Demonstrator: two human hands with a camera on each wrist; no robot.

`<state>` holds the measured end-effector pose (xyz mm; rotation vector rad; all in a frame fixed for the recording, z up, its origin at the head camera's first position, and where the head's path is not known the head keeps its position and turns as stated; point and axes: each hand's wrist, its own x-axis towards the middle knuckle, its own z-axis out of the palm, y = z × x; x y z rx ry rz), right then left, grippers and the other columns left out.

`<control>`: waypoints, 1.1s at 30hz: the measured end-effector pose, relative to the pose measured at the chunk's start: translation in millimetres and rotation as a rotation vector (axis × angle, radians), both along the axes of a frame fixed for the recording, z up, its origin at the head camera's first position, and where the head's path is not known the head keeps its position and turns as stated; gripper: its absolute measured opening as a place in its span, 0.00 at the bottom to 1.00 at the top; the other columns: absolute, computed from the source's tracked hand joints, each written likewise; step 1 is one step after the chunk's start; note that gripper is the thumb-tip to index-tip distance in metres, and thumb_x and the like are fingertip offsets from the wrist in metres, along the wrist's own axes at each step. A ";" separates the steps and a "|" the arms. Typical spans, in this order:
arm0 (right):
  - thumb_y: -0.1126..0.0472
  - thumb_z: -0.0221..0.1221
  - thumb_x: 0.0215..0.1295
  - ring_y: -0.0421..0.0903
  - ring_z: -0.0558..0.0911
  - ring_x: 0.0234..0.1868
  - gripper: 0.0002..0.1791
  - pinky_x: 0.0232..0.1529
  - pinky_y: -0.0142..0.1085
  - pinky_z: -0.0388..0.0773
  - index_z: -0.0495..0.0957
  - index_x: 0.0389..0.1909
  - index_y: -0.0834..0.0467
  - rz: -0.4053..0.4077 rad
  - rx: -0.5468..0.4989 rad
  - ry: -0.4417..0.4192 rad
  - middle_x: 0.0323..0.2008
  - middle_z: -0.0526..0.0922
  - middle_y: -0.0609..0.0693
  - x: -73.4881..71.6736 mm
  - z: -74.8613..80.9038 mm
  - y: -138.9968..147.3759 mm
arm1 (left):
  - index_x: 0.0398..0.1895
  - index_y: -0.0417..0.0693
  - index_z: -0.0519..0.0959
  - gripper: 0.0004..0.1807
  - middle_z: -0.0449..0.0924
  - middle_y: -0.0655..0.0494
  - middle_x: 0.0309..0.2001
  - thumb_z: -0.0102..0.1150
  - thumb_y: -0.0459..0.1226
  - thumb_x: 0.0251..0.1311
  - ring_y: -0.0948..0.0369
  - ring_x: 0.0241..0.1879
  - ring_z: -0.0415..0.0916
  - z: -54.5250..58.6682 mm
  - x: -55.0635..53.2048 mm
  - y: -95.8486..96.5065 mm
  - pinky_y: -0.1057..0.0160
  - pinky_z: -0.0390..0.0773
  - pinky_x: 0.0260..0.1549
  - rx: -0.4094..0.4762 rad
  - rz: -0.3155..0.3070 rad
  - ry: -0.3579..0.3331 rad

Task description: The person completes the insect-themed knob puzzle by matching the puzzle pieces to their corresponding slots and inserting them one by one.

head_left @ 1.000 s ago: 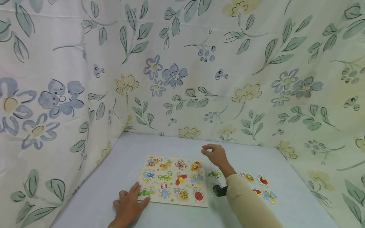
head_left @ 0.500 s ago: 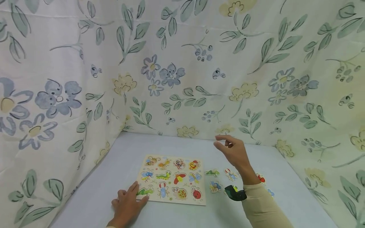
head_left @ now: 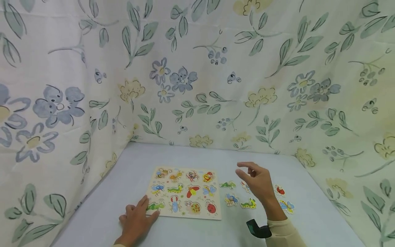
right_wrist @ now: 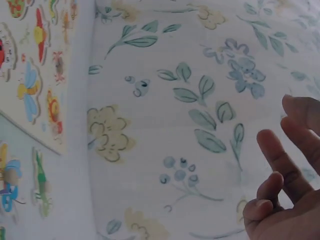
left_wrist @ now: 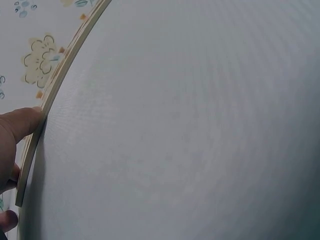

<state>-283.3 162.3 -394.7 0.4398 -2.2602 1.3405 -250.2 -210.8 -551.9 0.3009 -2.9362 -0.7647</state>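
Observation:
My left hand [head_left: 135, 219] holds the near left corner of a wooden insect puzzle board [head_left: 200, 199], thumb at the front edge and fingers along the left side. In the left wrist view the thumb [left_wrist: 22, 122] presses against the board's pale edge [left_wrist: 70, 57]. Right of the board, my right hand [head_left: 257, 180] hovers over loose pieces, thumb and index finger apart with nothing between them. A green grasshopper piece [head_left: 227, 185], a blue-winged insect piece [head_left: 231, 200] and a caterpillar piece [head_left: 248, 203] lie beside the board. The hand partly covers a stag beetle piece [head_left: 244, 186].
Farther right lie a ladybug piece [head_left: 280, 190] and a blue-winged, yellow-bodied piece [head_left: 287, 206]. A dark band [head_left: 258, 230] sits at the right wrist. Floral cloth [head_left: 210, 133] hangs behind and on both sides of the pale tabletop [head_left: 148, 154].
My right hand has moved right from beside the board's far right corner, then lower over the pieces. The left hand stays at its corner. The head view has shifted slightly.

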 end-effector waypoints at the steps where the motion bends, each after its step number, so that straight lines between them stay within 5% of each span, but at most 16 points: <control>1: 0.67 0.66 0.59 0.48 0.65 0.29 0.12 0.27 0.35 0.63 0.84 0.45 0.61 0.000 -0.005 -0.017 0.29 0.70 0.54 -4.3 -10.3 2.5 | 0.66 0.36 0.68 0.46 0.63 0.42 0.68 0.66 0.59 0.51 0.44 0.44 0.59 -0.3 0.1 0.4 0.44 0.56 0.36 0.001 -0.002 -0.001; 6: 0.58 0.68 0.59 0.47 0.65 0.29 0.12 0.26 0.35 0.64 0.85 0.44 0.56 0.006 -0.026 -0.119 0.27 0.68 0.51 -23.4 -54.5 11.5 | 0.66 0.37 0.68 0.46 0.63 0.42 0.68 0.66 0.59 0.51 0.43 0.45 0.59 -1.4 -0.5 1.1 0.43 0.56 0.36 0.000 0.001 0.001; 14: 0.60 0.69 0.57 0.45 0.63 0.21 0.09 0.21 0.34 0.61 0.87 0.40 0.54 -0.026 0.005 -0.275 0.18 0.64 0.50 -34.7 -93.3 14.6 | 0.66 0.37 0.68 0.46 0.63 0.42 0.67 0.67 0.57 0.51 0.43 0.45 0.59 -0.7 -1.2 2.3 0.42 0.56 0.37 -0.003 0.014 -0.014; 20: 0.60 0.69 0.56 0.46 0.67 0.26 0.11 0.21 0.35 0.61 0.87 0.40 0.57 -0.077 0.104 -0.381 0.21 0.69 0.50 -41.2 -110.4 15.4 | 0.66 0.36 0.68 0.45 0.64 0.42 0.67 0.68 0.56 0.51 0.42 0.46 0.59 0.1 0.5 2.1 0.42 0.56 0.37 -0.011 0.013 0.000; 33: 0.60 0.70 0.54 0.44 0.68 0.24 0.08 0.20 0.36 0.65 0.88 0.35 0.55 -0.114 0.259 -0.388 0.24 0.77 0.43 -47.3 -130.7 18.4 | 0.65 0.37 0.69 0.45 0.64 0.42 0.67 0.68 0.57 0.51 0.43 0.45 0.60 1.5 1.3 3.2 0.42 0.57 0.38 -0.018 0.010 0.007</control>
